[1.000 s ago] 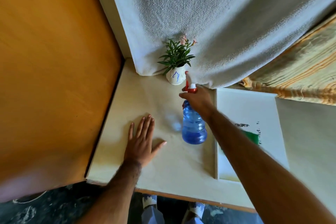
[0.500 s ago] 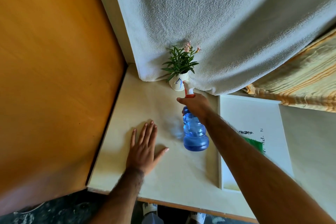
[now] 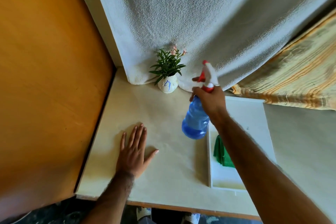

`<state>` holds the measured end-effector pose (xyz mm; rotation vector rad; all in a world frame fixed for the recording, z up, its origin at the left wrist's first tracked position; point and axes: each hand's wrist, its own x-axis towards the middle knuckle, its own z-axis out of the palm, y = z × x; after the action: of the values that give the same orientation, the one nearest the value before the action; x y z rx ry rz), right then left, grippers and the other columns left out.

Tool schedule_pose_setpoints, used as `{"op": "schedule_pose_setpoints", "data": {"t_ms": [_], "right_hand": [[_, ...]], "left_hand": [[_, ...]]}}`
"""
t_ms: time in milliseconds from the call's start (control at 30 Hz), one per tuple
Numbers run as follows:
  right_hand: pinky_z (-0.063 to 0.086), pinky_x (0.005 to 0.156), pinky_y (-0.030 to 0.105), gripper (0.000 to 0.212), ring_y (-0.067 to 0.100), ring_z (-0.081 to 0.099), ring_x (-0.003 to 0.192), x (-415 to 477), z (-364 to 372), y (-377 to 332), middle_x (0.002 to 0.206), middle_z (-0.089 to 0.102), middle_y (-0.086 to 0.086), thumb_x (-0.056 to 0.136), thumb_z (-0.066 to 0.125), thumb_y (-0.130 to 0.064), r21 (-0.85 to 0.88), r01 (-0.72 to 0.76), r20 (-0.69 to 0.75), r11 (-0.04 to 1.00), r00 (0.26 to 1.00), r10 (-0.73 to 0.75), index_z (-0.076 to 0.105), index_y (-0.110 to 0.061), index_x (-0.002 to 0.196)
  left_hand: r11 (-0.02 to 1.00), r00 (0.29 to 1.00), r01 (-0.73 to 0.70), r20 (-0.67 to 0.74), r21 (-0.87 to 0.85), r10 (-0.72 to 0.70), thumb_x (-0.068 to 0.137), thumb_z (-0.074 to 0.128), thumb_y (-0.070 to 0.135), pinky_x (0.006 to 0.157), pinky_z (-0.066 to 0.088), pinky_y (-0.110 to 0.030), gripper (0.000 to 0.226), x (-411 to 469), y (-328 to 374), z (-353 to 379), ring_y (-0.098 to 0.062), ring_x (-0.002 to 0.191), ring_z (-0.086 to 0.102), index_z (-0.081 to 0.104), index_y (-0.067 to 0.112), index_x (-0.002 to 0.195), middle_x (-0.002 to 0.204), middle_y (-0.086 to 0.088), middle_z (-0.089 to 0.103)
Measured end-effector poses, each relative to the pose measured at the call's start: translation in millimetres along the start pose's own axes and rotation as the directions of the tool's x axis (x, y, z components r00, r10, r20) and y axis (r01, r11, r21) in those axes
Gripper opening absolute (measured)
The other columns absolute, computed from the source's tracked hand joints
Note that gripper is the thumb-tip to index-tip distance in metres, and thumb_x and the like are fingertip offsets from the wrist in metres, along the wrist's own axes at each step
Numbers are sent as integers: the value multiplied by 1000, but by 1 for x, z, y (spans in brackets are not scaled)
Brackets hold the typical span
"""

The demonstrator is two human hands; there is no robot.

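My right hand [image 3: 209,100] grips the neck of a blue spray bottle [image 3: 195,123] with a white and red trigger head, one finger on the red trigger. The bottle hangs tilted above the table, its nozzle pointing up and away, to the right of a small green plant with pink buds in a white pot [image 3: 167,71]. The pot stands at the back of the cream table [image 3: 145,107]. My left hand [image 3: 134,151] rests flat on the table, fingers spread.
A white tray [image 3: 254,114] lies on the table's right part with a green cloth [image 3: 221,152] in it. A white towel [image 3: 200,14] hangs behind the plant, a striped yellow cloth [image 3: 294,71] beside it. An orange wall [image 3: 45,78] borders the left.
My right hand has lifted the bottle off the table and swung it right, away from the plant, with the nozzle now higher. The green cloth has come into sight. My left hand stayed flat.
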<state>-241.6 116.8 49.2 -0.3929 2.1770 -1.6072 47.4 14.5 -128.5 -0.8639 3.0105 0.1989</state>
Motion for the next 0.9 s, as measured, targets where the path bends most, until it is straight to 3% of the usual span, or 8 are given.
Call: {"op": "schedule_pose_setpoints", "data": {"t_ms": [133, 233, 333, 400, 467, 567, 733, 900], "right_hand": [[60, 62, 30, 30, 19, 70, 63, 10, -50, -6, 77, 77, 4, 75, 70, -3, 122, 179, -180, 976, 971, -156, 75, -18, 99], [58, 66, 28, 35, 8, 69, 66, 20, -76, 1, 75, 77, -12, 75, 69, -1, 48, 232, -265, 971, 941, -212, 76, -32, 89], [58, 69, 27, 24, 13, 70, 68, 29, -93, 19, 76, 76, -4, 77, 71, -10, -13, 258, -300, 966, 920, -250, 73, -29, 92], [56, 67, 25, 16, 14, 68, 68, 37, -101, 34, 78, 72, -9, 80, 72, -19, -55, 265, -291, 963, 918, -270, 69, -19, 96], [53, 66, 19, 17, 8, 67, 68, 39, -104, 47, 77, 69, -19, 84, 73, -23, -80, 294, -262, 952, 916, -305, 67, -21, 100], [53, 65, 15, 23, 4, 67, 65, 38, -105, 62, 68, 67, -15, 84, 78, -28, -47, 294, -260, 955, 919, -296, 68, -35, 104], [54, 70, 16, 35, 4, 66, 69, 44, -108, 73, 73, 68, -13, 82, 82, -30, -55, 311, -190, 949, 930, -316, 68, -27, 114], [59, 93, 38, 72, 11, 71, 96, 32, -113, 86, 101, 74, -4, 66, 91, -56, -85, 130, -168, 988, 975, -142, 63, -23, 123]], "left_hand": [[1000, 1000, -5, 6, 3, 5, 96, 22, 81, 129, 22, -59, 98, 0, 0, -1, -28, 161, 21, 17, 13, 166, 176, -9, 21], [1000, 1000, -3, 11, -1, 3, 96, 21, 82, 128, 24, -60, 98, 0, 0, -1, -28, 161, 22, 17, 13, 166, 176, -9, 20], [1000, 1000, -3, 3, 1, 3, 97, 21, 81, 127, 25, -61, 98, 1, 1, -2, -28, 161, 23, 18, 12, 166, 176, -9, 21], [1000, 1000, -4, -6, 4, 4, 97, 24, 80, 127, 26, -62, 97, 2, 2, -3, -29, 160, 26, 21, 12, 166, 175, -9, 24], [1000, 1000, -4, -5, 6, 4, 97, 25, 80, 126, 27, -62, 96, 1, 2, -4, -29, 160, 28, 23, 11, 165, 174, -10, 25], [1000, 1000, 1, 4, 3, -1, 97, 24, 80, 126, 28, -62, 97, 2, 3, -5, -28, 159, 28, 23, 12, 165, 174, -9, 26], [1000, 1000, 4, 19, 3, -4, 97, 22, 81, 125, 29, -63, 98, 1, 4, -7, -29, 159, 28, 23, 11, 165, 174, -10, 25], [1000, 1000, 3, 25, 0, -3, 97, 20, 81, 125, 29, -63, 98, 1, 5, -9, -29, 159, 28, 23, 11, 165, 174, -11, 26]]}}
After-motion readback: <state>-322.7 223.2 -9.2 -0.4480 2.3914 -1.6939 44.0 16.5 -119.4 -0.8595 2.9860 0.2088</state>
